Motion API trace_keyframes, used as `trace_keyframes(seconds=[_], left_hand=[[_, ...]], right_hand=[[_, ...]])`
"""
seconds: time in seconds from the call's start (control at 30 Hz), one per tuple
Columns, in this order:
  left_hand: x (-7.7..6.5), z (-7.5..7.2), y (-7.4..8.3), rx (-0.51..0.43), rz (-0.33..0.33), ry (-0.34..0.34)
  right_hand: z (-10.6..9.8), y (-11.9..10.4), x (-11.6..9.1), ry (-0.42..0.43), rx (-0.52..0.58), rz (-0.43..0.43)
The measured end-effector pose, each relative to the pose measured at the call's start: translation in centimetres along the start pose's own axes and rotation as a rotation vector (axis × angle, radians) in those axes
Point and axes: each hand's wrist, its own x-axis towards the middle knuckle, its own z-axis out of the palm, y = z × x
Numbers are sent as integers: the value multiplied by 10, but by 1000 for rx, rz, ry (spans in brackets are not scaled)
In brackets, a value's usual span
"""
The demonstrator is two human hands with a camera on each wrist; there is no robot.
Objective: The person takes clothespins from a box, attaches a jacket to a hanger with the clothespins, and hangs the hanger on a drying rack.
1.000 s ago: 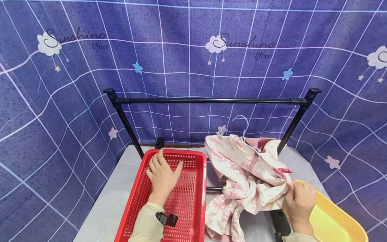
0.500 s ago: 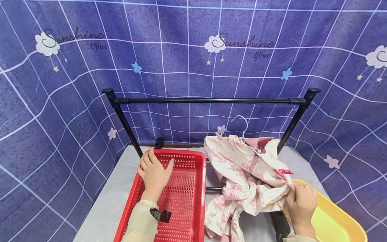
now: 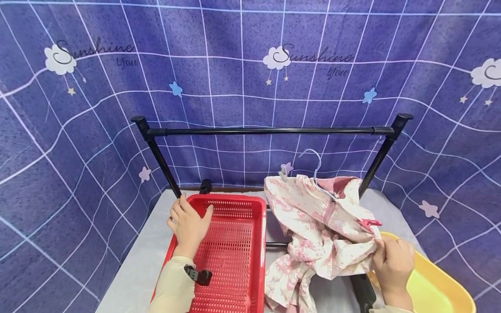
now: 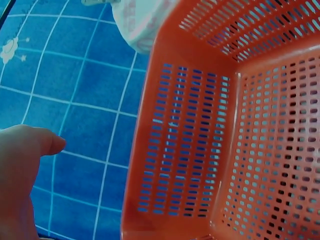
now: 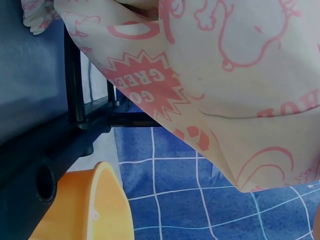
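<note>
A white garment with pink print (image 3: 313, 226) hangs bunched on a pale wire hanger (image 3: 318, 167). A red clip (image 3: 369, 224) sits at its right end, and a grey clip (image 3: 283, 173) at its left. My right hand (image 3: 394, 263) pinches the cloth just below the red clip; only a sliver of that hand enters the right wrist view. My left hand (image 3: 189, 226) is over the far left corner of the red perforated basket (image 3: 263, 243), fingers relaxed and thumb apart, holding nothing. In the left wrist view, the thumb (image 4: 47, 142) is apart from the basket wall.
Behind the garment and basket stands a black rack with a horizontal top bar (image 3: 270, 130). At the right, a yellow bin (image 3: 434, 278) lies beyond my right hand. A patterned blue curtain (image 3: 242, 78) hangs behind; a pale cloth (image 3: 135, 269) covers the table.
My left hand has moved left, from above the basket's inside to its far left corner. My right hand, still gripping the garment, has shifted slightly right together with the red clip.
</note>
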Motion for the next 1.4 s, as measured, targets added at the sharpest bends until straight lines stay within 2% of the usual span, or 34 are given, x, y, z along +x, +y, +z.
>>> trace_keyframes(seconds=[0.33,0.57,1.17,1.4], left_hand=[[18,-1,-15,-27,-62,22],[21,1,-23,-58,-93,31],[43,-7,-31,-65,-67,134],[52,-8,-37,-49,-95,98]], right_hand=[[3,-2,5,46,6,-4],[0,1,1,38,-2,7],[-4,8,-3,67,-10,12],[-7,7,-3,59,-15,21]])
